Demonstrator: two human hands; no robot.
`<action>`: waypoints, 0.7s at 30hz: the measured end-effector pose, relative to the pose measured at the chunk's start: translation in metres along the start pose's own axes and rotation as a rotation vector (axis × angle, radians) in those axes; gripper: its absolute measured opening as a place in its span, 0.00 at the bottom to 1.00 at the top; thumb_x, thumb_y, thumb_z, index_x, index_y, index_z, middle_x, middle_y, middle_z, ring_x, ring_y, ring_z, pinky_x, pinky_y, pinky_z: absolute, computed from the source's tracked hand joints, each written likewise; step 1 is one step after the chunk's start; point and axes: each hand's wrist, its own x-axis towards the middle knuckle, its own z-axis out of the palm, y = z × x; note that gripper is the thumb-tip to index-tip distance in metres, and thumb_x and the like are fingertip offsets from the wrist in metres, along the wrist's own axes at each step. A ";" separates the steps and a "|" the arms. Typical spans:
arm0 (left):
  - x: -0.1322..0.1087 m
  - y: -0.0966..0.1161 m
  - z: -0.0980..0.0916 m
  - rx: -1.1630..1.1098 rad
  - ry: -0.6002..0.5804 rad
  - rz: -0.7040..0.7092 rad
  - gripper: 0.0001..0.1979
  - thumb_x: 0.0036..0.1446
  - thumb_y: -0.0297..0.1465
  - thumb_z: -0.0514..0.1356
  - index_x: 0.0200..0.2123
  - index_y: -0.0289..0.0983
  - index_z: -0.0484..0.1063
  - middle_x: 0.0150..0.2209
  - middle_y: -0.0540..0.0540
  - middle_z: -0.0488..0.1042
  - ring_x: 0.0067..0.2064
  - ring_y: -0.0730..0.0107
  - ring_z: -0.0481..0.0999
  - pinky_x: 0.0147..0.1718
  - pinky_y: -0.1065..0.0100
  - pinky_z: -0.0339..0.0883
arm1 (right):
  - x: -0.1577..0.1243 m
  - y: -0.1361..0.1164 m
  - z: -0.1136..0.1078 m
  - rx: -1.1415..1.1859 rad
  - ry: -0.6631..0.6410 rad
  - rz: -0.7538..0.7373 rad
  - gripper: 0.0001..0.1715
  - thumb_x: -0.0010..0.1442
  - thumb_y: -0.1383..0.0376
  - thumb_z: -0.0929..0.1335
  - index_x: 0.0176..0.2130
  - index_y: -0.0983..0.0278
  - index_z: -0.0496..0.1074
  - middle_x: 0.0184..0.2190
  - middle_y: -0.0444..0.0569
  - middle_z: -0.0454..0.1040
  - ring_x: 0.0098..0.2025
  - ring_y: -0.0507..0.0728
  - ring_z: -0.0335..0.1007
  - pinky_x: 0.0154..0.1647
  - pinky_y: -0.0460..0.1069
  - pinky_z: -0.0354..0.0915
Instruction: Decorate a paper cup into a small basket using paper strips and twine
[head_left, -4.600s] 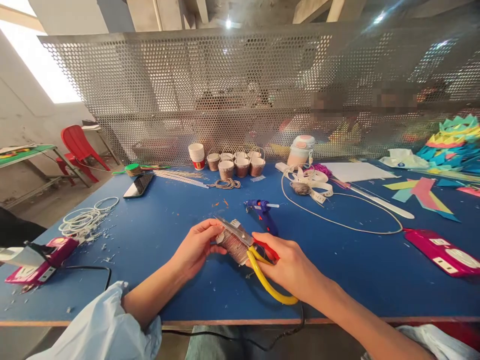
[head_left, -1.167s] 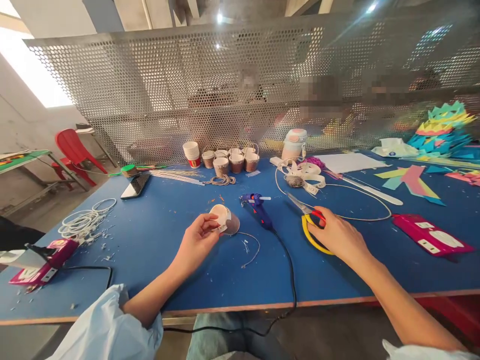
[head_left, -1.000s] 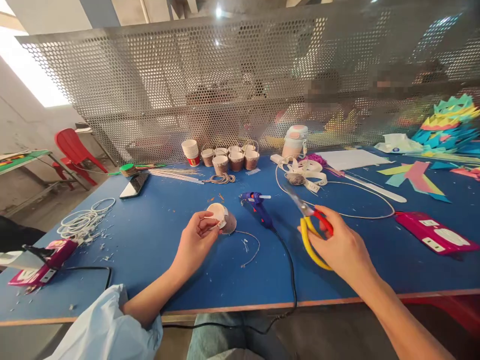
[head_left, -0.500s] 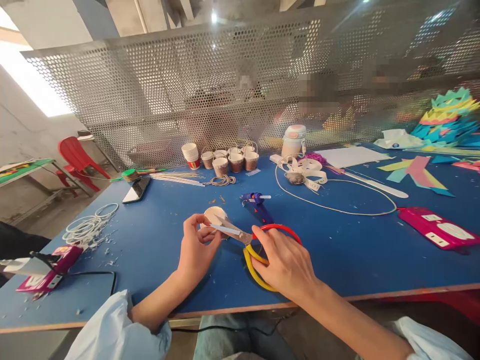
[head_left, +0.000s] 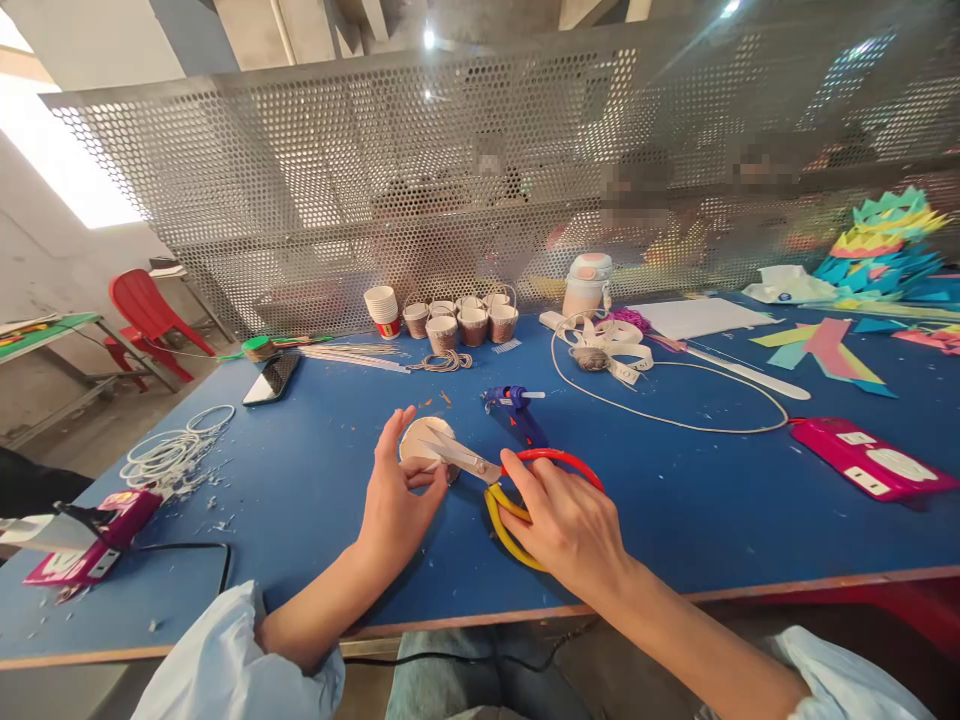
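Note:
My right hand (head_left: 566,515) is closed around the red and yellow handles of a pair of scissors (head_left: 469,461), whose blades point left over a pale round cup (head_left: 429,436). My left hand (head_left: 397,500) is beside the cup, with thumb and fingers pinched close to the blades. Whatever lies in that pinch is too small to make out. Behind the scissors a blue glue gun (head_left: 516,412) rests on the blue table (head_left: 300,520).
Several brown cups (head_left: 472,325) and a stack of paper cups (head_left: 382,308) stand at the back. A phone (head_left: 271,378) and white cord (head_left: 176,450) lie left. Pink power strips (head_left: 874,458) sit at both sides. A bottle (head_left: 587,285) stands near the mesh screen.
The white strip that was between my left fingers and the blades no longer shows. My left index finger has lifted, and the scissors have shifted slightly left.

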 end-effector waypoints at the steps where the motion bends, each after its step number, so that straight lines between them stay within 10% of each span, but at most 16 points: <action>1: 0.000 0.000 0.000 0.000 0.002 -0.002 0.37 0.48 0.28 0.66 0.59 0.46 0.54 0.65 0.36 0.59 0.33 0.76 0.80 0.34 0.71 0.76 | 0.000 0.000 0.000 0.002 0.001 -0.005 0.21 0.60 0.65 0.68 0.52 0.68 0.69 0.29 0.48 0.73 0.27 0.55 0.70 0.27 0.50 0.60; 21: 0.001 -0.001 -0.001 0.072 -0.038 0.011 0.37 0.50 0.28 0.64 0.60 0.45 0.52 0.65 0.36 0.59 0.35 0.73 0.81 0.35 0.69 0.77 | -0.004 0.006 0.007 0.074 -0.002 -0.028 0.20 0.61 0.70 0.67 0.53 0.70 0.69 0.27 0.47 0.73 0.26 0.53 0.72 0.27 0.47 0.63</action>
